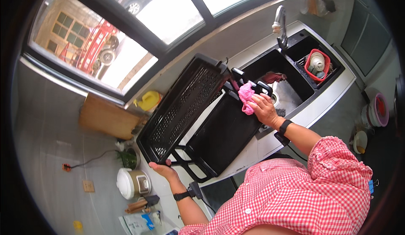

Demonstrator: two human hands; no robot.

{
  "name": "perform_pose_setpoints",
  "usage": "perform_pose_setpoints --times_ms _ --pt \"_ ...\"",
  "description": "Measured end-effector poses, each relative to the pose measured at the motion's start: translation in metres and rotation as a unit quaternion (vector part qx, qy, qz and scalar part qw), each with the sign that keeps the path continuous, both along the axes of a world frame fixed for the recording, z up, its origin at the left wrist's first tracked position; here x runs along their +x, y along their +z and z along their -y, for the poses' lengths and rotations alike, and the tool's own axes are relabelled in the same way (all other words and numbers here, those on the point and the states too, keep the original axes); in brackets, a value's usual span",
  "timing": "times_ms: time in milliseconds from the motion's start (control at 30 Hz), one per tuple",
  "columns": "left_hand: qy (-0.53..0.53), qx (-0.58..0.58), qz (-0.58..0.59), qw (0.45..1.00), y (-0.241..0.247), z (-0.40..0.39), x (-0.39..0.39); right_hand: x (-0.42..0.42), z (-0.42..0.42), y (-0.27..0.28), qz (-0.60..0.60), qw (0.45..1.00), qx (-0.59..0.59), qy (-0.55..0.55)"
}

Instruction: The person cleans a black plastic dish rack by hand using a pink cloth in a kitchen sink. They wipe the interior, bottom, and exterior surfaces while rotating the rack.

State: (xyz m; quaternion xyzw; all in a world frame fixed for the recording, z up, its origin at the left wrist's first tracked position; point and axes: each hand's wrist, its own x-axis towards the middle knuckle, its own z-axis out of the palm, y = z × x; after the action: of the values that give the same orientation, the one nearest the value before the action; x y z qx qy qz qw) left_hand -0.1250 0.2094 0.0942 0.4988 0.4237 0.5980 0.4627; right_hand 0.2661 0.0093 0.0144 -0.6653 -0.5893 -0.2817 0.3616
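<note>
A black plastic rack (186, 100) with perforated basket tiers stands on the counter, its parts running diagonally across my view. Under its lower left corner my left hand (165, 170) supports the edge, with some of the fingers hidden behind the plastic. My right hand (265, 110) presses a pink cloth (246, 98) against the rack's other end, close to the sink. The solid black tray (221, 133) of the rack lies nearest to my body. A black frame with cut-outs (193, 168) sticks out at its left end.
A black double sink (297, 91) with a chrome faucet (282, 23) adjoins the rack; a red basket (327, 59) holds dishes there. Along the left are a yellow jug (148, 101), a wooden board (107, 116), a potted plant (126, 159) and a rice cooker (134, 183). Windows line the wall.
</note>
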Motion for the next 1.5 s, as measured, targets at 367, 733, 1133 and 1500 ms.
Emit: perform_pose_setpoints --times_ms 367,733,1133,1500 --pt "0.045 -0.034 0.020 0.998 0.016 0.011 0.012 -0.072 -0.099 -0.081 0.034 0.962 -0.269 -0.003" --pt "-0.009 -0.019 0.004 1.000 0.011 0.012 0.006 -0.048 -0.163 -0.085 -0.200 0.974 -0.054 -0.091" --pt "-0.074 -0.033 -0.003 0.997 0.010 0.008 0.007 -0.137 -0.207 -0.140 -0.269 0.942 -0.089 -0.180" --pt "-0.055 -0.004 -0.048 0.997 0.000 0.000 0.004 -0.267 -0.191 -0.132 -0.268 0.911 -0.205 0.239"
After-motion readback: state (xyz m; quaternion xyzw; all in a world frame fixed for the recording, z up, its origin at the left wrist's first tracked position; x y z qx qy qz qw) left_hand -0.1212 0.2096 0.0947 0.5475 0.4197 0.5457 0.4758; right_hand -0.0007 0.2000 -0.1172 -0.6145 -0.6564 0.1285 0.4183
